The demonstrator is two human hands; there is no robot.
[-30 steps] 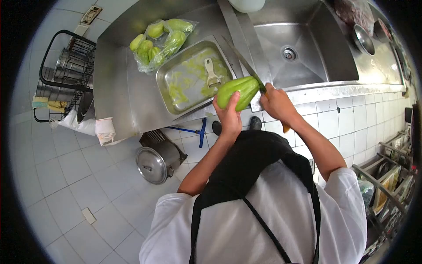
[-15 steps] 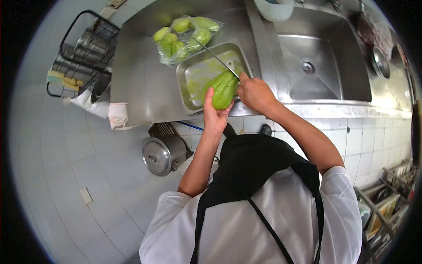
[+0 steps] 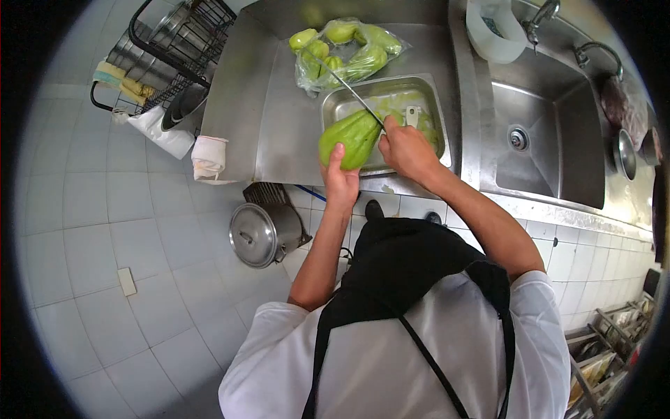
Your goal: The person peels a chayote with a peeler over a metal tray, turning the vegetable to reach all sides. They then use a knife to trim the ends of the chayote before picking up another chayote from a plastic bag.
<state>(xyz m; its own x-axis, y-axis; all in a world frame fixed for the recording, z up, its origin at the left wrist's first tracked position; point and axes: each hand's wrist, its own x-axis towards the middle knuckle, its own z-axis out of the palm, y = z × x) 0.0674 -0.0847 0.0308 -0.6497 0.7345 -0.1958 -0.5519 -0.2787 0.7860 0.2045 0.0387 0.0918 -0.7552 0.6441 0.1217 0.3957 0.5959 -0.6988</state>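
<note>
A large green chayote point(image 3: 350, 140) rests in my left hand point(image 3: 339, 179), whose fingers wrap around its lower side. My right hand point(image 3: 410, 150) is closed on the handle of a knife point(image 3: 358, 97); the blade points up and left and lies against the chayote's upper end. Both hands are at the near edge of a shallow metal tray point(image 3: 440, 115), which has green peelings in it. A peeler with a white handle point(image 3: 412, 116) lies in the tray. Behind the tray, a clear plastic bag point(image 3: 350, 57) holds several green chayotes.
At the right are a steel sink point(image 3: 534, 140), a white plastic container point(image 3: 495, 31) and metal bowls point(image 3: 624, 153). A black wire rack point(image 3: 185, 63) and a rolled white cloth point(image 3: 209, 157) are at the left. A lidded pot point(image 3: 252, 235) stands below the counter.
The view has shifted, so the counter and sink appear farther right. The chayote is now tilted more to the left in my left hand, and the peeler in the tray shows more fully.
</note>
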